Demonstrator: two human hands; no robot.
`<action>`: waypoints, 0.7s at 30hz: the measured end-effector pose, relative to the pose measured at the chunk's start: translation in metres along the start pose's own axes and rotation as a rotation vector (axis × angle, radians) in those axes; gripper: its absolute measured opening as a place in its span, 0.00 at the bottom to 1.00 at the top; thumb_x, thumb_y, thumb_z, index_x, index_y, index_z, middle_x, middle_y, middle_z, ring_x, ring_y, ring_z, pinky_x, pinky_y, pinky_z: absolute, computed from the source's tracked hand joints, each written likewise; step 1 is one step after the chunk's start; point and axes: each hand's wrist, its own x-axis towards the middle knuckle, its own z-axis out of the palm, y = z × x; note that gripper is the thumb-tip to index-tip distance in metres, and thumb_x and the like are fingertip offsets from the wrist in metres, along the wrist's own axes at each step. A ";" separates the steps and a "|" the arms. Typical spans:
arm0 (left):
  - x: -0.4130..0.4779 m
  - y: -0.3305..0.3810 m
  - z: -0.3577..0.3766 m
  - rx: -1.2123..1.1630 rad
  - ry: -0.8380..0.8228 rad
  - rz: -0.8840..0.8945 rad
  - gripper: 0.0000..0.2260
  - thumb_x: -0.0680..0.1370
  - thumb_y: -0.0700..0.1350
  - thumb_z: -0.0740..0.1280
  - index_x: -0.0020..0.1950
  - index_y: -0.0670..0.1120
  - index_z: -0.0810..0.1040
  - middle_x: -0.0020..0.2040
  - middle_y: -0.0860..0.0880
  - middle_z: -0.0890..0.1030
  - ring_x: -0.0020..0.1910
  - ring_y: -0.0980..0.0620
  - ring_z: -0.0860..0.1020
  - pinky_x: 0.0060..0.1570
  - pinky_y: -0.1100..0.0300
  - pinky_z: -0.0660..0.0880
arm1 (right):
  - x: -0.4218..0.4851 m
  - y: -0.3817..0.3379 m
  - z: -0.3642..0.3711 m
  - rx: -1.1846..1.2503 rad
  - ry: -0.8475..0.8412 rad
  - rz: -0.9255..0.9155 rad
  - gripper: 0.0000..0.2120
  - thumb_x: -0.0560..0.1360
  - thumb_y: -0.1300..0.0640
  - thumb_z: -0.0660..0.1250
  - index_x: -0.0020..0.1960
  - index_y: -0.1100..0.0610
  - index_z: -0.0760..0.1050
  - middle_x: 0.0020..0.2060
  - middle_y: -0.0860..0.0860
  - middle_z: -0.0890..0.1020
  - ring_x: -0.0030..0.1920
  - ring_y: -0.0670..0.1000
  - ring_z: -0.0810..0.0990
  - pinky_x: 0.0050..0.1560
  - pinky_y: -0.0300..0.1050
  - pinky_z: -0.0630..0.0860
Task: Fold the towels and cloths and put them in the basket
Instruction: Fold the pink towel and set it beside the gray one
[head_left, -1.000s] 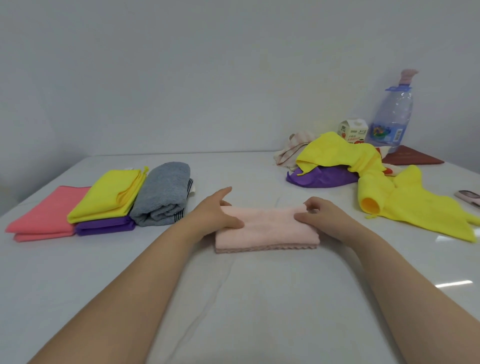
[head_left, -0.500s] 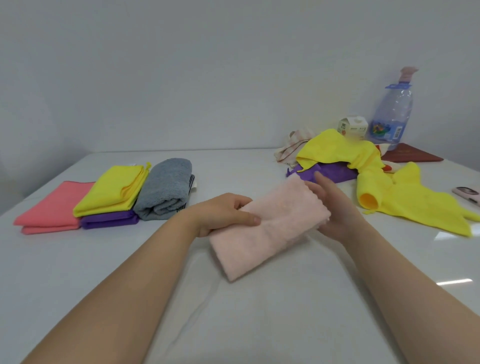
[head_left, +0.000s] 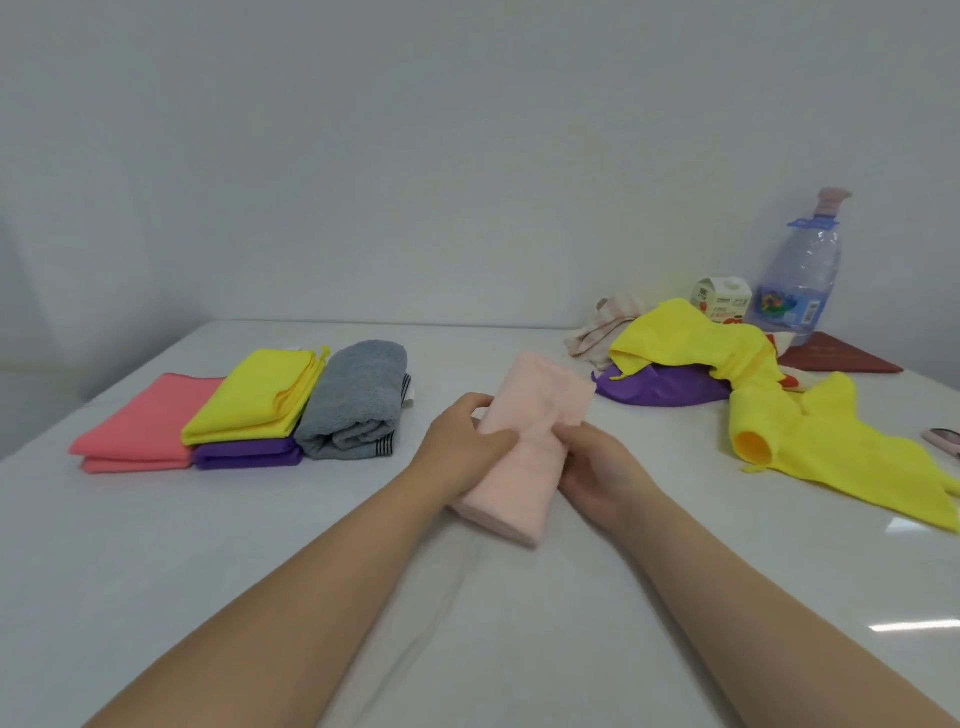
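Observation:
A folded pale pink cloth (head_left: 530, 436) is lifted off the white table (head_left: 156, 561), its long side pointing away from me. My left hand (head_left: 462, 441) grips its left edge at the middle, thumb on top. My right hand (head_left: 597, 473) holds it from the right side and underneath. Folded cloths lie in a row at the left: a coral one (head_left: 140, 426), a yellow one (head_left: 260, 395) on a purple one (head_left: 244, 453), and a rolled grey towel (head_left: 358, 400). No basket is in view.
At the right lies an unfolded heap: a yellow cloth (head_left: 810, 431), a purple cloth (head_left: 660, 387), a striped beige cloth (head_left: 597, 327). Behind it stand a small carton (head_left: 722, 299) and a plastic bottle (head_left: 800, 280). A dark red flat item (head_left: 831, 358) and a pink object (head_left: 943, 441) lie at the far right.
The pink cloth lay flat and crosswise on the table. Both hands picked it up and turned it until its long side points away from me.

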 end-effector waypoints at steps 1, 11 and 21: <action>0.001 -0.004 -0.009 0.098 0.079 0.052 0.18 0.75 0.49 0.67 0.64 0.52 0.72 0.53 0.52 0.79 0.49 0.51 0.78 0.49 0.57 0.73 | 0.007 0.004 0.008 -0.033 0.038 -0.011 0.19 0.76 0.67 0.58 0.66 0.68 0.70 0.60 0.64 0.78 0.58 0.60 0.78 0.56 0.52 0.76; 0.037 -0.082 -0.090 0.856 0.308 0.291 0.33 0.74 0.57 0.44 0.67 0.38 0.73 0.65 0.38 0.75 0.64 0.40 0.73 0.64 0.51 0.67 | 0.078 0.023 0.056 -0.350 0.225 -0.054 0.06 0.76 0.65 0.64 0.46 0.69 0.76 0.51 0.68 0.79 0.43 0.58 0.79 0.48 0.50 0.74; 0.055 -0.099 -0.090 0.998 0.433 0.298 0.22 0.74 0.52 0.53 0.58 0.45 0.81 0.56 0.42 0.82 0.55 0.39 0.80 0.50 0.46 0.77 | 0.135 0.029 0.083 -0.858 0.257 -0.184 0.10 0.74 0.60 0.64 0.48 0.66 0.79 0.41 0.57 0.80 0.42 0.53 0.77 0.42 0.42 0.71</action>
